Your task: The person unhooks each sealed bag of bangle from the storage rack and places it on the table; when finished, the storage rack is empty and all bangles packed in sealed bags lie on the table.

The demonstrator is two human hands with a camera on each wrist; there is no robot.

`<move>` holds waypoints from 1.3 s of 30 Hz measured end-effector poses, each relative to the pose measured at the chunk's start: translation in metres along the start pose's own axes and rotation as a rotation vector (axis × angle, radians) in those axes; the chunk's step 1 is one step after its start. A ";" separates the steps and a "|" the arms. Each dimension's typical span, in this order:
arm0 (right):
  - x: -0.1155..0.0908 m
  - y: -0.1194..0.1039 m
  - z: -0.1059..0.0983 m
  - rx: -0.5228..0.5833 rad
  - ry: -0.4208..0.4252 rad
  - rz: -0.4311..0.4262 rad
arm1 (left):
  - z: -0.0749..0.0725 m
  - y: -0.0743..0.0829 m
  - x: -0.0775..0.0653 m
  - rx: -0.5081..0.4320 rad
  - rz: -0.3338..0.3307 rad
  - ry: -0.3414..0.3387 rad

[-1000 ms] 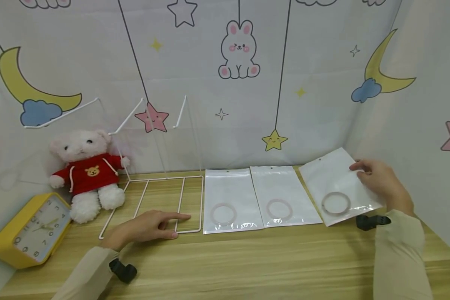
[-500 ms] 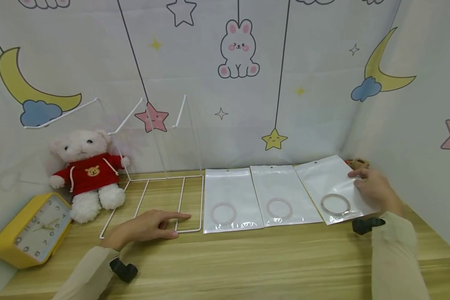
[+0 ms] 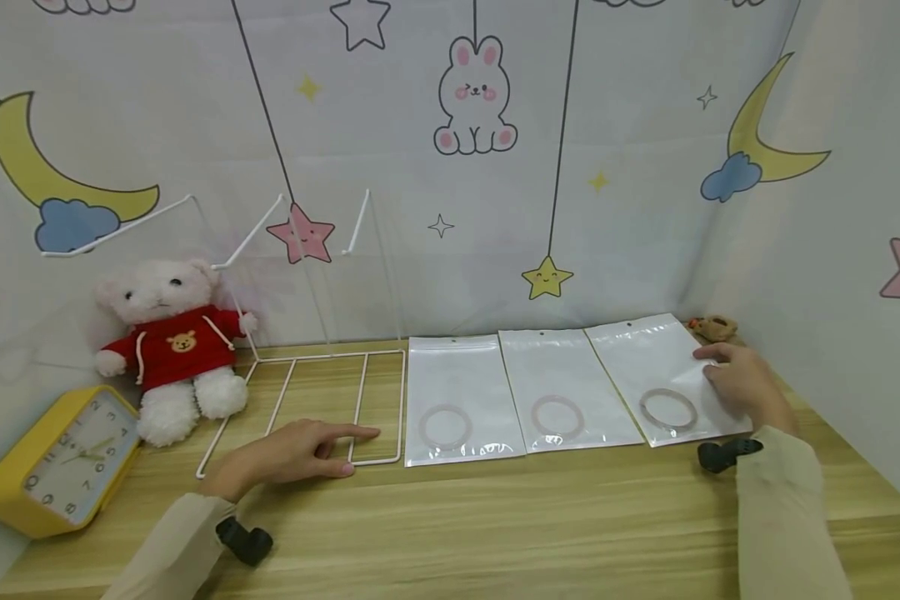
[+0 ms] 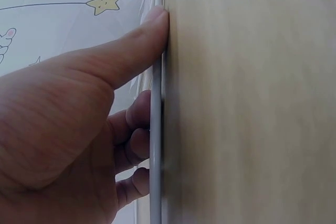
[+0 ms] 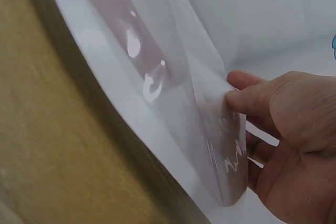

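Three white zip bags lie side by side along the wall, each with a pale pink ring showing inside: a left bag (image 3: 461, 379), a middle bag (image 3: 558, 362) and a right bag (image 3: 637, 358). My right hand (image 3: 746, 387) pinches the right bag by its right edge; in the right wrist view the thumb and index finger grip the clear film (image 5: 210, 129), which bulges there. At the front of a white wire rack (image 3: 402, 408), my left hand (image 3: 300, 454) rests with the index finger stretched out. The left wrist view has its thumb against the wire bar (image 4: 156, 182).
A white teddy bear (image 3: 172, 358) in a red hoodie sits behind the rack at left, with a yellow alarm clock (image 3: 60, 462) before it. Behind the right bag is a small brown object (image 3: 714, 327). Printed cloth walls (image 3: 607, 225) bound the wooden table (image 3: 495, 533).
My right hand has moved left and down, lowering the right bag from a raised, tilted position to lie beside the middle one. The brown object has come into sight. My left hand stays put.
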State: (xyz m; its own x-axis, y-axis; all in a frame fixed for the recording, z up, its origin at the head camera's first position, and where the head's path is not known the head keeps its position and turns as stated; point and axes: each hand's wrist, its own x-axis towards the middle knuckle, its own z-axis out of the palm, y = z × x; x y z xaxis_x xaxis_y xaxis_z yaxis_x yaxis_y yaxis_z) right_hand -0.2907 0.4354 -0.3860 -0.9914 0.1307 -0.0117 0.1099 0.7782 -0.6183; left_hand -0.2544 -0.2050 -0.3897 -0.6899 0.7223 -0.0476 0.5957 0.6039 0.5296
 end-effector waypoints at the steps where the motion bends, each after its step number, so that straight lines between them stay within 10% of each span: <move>1: 0.000 0.001 0.001 -0.004 0.003 0.002 | 0.000 0.000 0.000 0.001 0.001 0.000; 39: 0.003 0.004 0.005 -0.049 0.078 -0.065 | -0.001 0.003 0.000 0.001 0.000 0.000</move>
State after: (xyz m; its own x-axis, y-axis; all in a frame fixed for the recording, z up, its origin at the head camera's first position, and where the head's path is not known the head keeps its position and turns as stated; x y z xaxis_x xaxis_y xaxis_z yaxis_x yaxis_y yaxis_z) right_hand -0.2936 0.4359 -0.3925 -0.9881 0.1248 0.0894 0.0508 0.8154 -0.5766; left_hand -0.2532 -0.2037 -0.3878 -0.6900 0.7222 -0.0473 0.5961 0.6042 0.5289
